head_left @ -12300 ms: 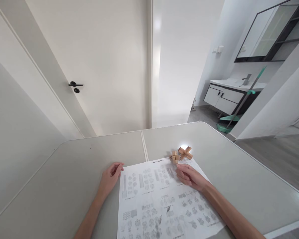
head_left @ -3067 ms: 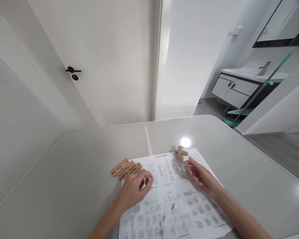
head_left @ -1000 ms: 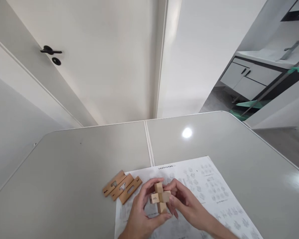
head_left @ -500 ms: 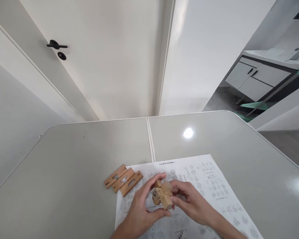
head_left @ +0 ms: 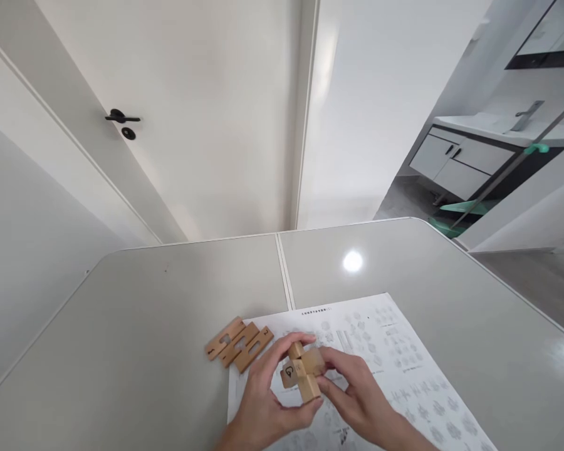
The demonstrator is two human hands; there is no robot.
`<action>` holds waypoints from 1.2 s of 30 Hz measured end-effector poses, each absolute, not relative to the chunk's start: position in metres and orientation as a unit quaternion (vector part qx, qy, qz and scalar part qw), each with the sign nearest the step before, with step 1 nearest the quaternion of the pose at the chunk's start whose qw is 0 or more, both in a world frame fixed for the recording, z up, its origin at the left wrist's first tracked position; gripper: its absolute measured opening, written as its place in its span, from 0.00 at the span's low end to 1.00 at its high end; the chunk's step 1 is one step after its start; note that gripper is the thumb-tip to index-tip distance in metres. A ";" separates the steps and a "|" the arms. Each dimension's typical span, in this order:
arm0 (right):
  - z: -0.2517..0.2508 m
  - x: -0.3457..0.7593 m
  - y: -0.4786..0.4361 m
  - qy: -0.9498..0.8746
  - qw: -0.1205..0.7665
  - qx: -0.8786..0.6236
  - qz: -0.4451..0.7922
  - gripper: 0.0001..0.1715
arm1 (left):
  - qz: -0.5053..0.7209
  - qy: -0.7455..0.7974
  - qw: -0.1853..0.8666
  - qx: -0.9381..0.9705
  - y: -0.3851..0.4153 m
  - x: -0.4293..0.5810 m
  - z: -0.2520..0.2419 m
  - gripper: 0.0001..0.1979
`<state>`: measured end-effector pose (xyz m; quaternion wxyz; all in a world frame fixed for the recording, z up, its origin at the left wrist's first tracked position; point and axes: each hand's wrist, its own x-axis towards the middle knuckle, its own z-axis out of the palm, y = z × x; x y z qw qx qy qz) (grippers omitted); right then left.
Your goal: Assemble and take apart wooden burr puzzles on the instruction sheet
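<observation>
Between the thumb and fingers of my left hand (head_left: 267,394) is a wooden burr puzzle (head_left: 308,387) made of crossed, interlocking blocks. A dark letter "G" marks the block end facing left. My right hand (head_left: 357,391) has its thumb and index finger closed on the puzzle's right side, at a slightly blurred block end (head_left: 314,361). Both hands are above a printed sheet (head_left: 395,351) covered in small diagrams. Just left of my left hand, three flat slotted wooden pieces (head_left: 254,349) with numbers on them lie side by side, partly over the sheet's edge.
The grey table (head_left: 136,326) has a pale seam (head_left: 284,269) down its middle and a rounded far edge. Beyond it stands a white door with a black handle (head_left: 122,117). At the far right are a sink cabinet (head_left: 460,160) and a green-and-grey pole.
The view has tilted up a little, so the door handle and sink sit lower. The puzzle has turned slightly in my hands, its "G" end shifting left. Both hands keep their hold.
</observation>
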<state>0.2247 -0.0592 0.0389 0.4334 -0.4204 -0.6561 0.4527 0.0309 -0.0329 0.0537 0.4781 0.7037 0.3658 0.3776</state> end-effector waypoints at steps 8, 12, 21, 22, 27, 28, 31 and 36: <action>0.062 0.225 -0.060 -0.542 0.417 -0.277 0.675 0.17 | 0.352 0.303 0.498 0.732 -0.034 0.023 0.089 0.39; 0.055 0.226 -0.062 -0.488 0.368 -0.183 0.770 0.22 | 0.321 0.263 0.523 0.744 -0.034 0.023 0.108 0.37; 0.051 0.229 -0.070 -0.408 0.353 -0.138 0.831 0.26 | 0.262 0.297 0.547 0.738 -0.038 0.027 0.125 0.38; 0.051 0.230 -0.072 -0.409 0.351 -0.148 0.829 0.27 | 0.263 0.299 0.550 0.734 -0.040 0.029 0.126 0.37; 0.045 0.234 -0.075 -0.435 0.372 -0.160 0.804 0.27 | 0.254 0.290 0.550 0.741 -0.044 0.037 0.131 0.38; 0.044 0.234 -0.075 -0.439 0.381 -0.158 0.798 0.26 | 0.253 0.292 0.546 0.744 -0.044 0.039 0.131 0.39; 0.041 0.234 -0.075 -0.432 0.407 -0.150 0.791 0.24 | 0.261 0.298 0.528 0.751 -0.043 0.042 0.132 0.39; 0.037 0.234 -0.074 -0.396 0.429 -0.155 0.797 0.26 | 0.271 0.296 0.516 0.756 -0.039 0.046 0.131 0.37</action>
